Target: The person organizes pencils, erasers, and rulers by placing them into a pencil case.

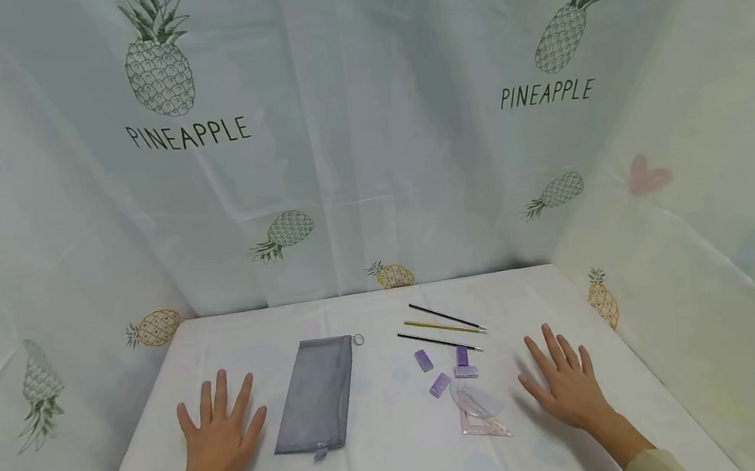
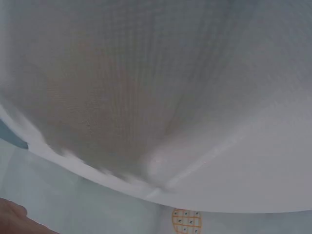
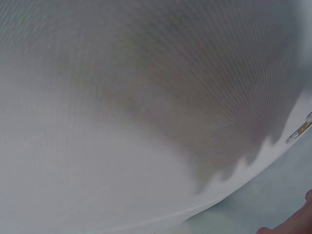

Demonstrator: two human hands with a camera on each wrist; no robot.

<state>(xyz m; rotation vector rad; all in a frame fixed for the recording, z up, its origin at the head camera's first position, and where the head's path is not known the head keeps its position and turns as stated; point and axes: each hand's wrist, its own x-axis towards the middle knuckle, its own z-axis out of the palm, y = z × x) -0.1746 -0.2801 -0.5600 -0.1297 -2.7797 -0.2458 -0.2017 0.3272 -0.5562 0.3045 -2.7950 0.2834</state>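
Observation:
My left hand (image 1: 217, 438) is spread with straight fingers over the left of the table, holding nothing. Just right of it lies a flat grey zip pouch (image 1: 315, 398) with a ring at its top corner. My right hand (image 1: 570, 392) is also spread and holds nothing, at the right. Between pouch and right hand lie two black pencils and a yellow pencil (image 1: 445, 327), all slim. Below them are several purple erasers (image 1: 440, 385), then a clear protractor (image 1: 491, 404) overlapping a pinkish set square (image 1: 468, 427). Both wrist views show mostly shadowed tablecloth, with bits of hand at the lower corners.
A white cloth covers the table (image 1: 404, 465). Pale curtains printed with pineapples (image 1: 160, 78) hang behind it and along both sides. In the right wrist view, a clear-ended stick with yellow inside (image 3: 300, 130) shows at the right edge.

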